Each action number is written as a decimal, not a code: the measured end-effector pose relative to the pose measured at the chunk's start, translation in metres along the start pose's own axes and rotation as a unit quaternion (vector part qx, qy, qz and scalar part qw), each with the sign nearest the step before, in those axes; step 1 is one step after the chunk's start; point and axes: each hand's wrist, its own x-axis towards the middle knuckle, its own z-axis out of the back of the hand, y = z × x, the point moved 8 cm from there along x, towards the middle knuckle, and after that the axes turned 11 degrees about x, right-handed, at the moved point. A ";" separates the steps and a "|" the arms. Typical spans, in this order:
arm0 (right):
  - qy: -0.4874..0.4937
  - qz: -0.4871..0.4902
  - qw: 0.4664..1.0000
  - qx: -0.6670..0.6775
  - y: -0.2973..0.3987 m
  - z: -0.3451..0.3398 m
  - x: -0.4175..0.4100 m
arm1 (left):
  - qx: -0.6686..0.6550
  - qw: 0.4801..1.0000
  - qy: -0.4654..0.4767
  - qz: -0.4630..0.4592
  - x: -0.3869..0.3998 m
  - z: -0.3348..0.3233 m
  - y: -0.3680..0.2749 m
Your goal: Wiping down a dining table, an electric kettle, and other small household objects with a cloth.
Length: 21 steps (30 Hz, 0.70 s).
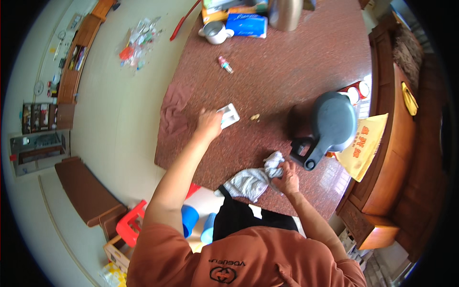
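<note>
My left hand (209, 123) reaches over the speckled red-brown stone table (279, 64) and grips the near side of a small white plastic tray (230, 115) with hollows in it. A crumpled grey-and-white striped cloth (247, 183) lies at the table's near edge. My right hand (289, 177) has its fingers closed on the bunched right end of that cloth. Just beyond my right hand stands a dark-lidded jug (333, 122) with its handle towards me. Small yellowish bits (255, 117) lie right of the tray. Left of my left hand is a reddish-brown cloth (175, 109).
A small pink-capped bottle (226, 65), a two-handled white cup (216, 33), a blue tissue pack (246, 25) and a metal flask (285, 14) stand farther off. A yellow paper bag (364, 147) overhangs the right edge. Litter (138, 43) lies on the floor; a red stool (131, 224) stands lower left.
</note>
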 end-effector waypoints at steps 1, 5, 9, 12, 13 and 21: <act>0.008 0.003 1.000 0.001 0.002 -0.002 0.000 | -0.022 0.999 -0.025 0.007 -0.010 0.012 0.003; -0.007 -0.003 1.000 0.002 -0.007 0.001 -0.006 | -0.103 0.993 -0.051 0.040 -0.008 0.079 -0.007; 0.037 -0.049 0.998 -0.006 -0.023 -0.009 -0.005 | -0.332 0.940 -0.074 0.032 0.047 0.136 -0.027; 0.014 -0.016 1.000 -0.010 -0.018 -0.012 -0.005 | -0.440 0.895 -0.073 -0.004 0.129 0.132 -0.050; 0.020 -0.018 1.000 -0.017 -0.019 -0.014 -0.002 | -0.480 0.874 -0.077 -0.012 0.151 0.139 -0.066; -0.001 0.017 1.000 0.022 -0.011 -0.006 -0.004 | -0.556 0.830 -0.048 -0.010 0.261 0.140 -0.174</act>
